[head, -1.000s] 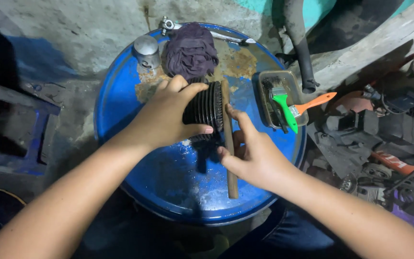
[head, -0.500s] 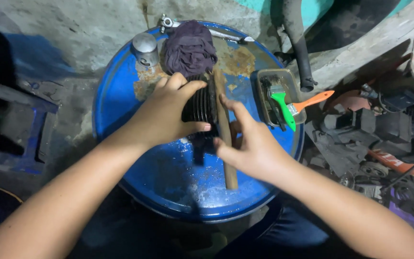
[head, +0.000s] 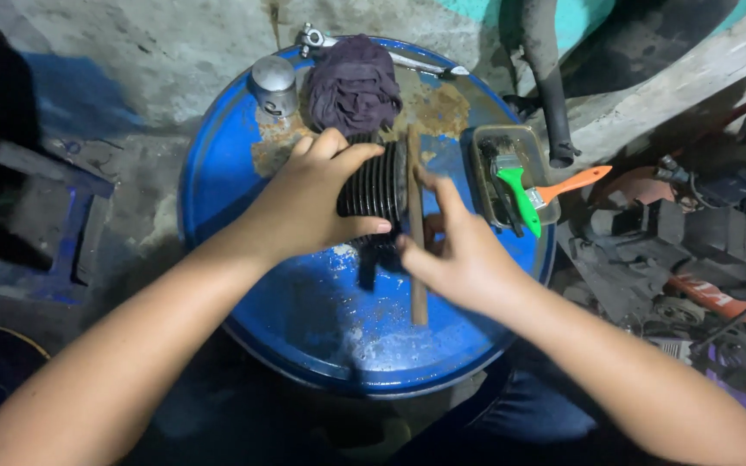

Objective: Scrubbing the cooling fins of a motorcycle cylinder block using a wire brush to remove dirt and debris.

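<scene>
A black finned engine cylinder [head: 377, 185] stands on the rusty blue drum top [head: 304, 319]. My left hand [head: 317, 198] wraps over its left side and grips it. A long brown wooden stick [head: 416, 229] lies against the cylinder's right face and runs down toward me. My right hand [head: 459, 246] rests on that stick, thumb under the cylinder's lower edge, fingers spread upward along the wood.
A dark purple rag [head: 353, 82], a small metal piston [head: 275, 84] and a wrench [head: 317, 38] lie at the drum's far edge. A metal tray [head: 511, 177] with a green-and-orange brush [head: 533, 194] sits right. Engine parts [head: 701, 250] crowd the floor at right.
The cylinder and both hands have kept their place on the drum. My right hand has slid up along the stick, closer to the cylinder's face.
</scene>
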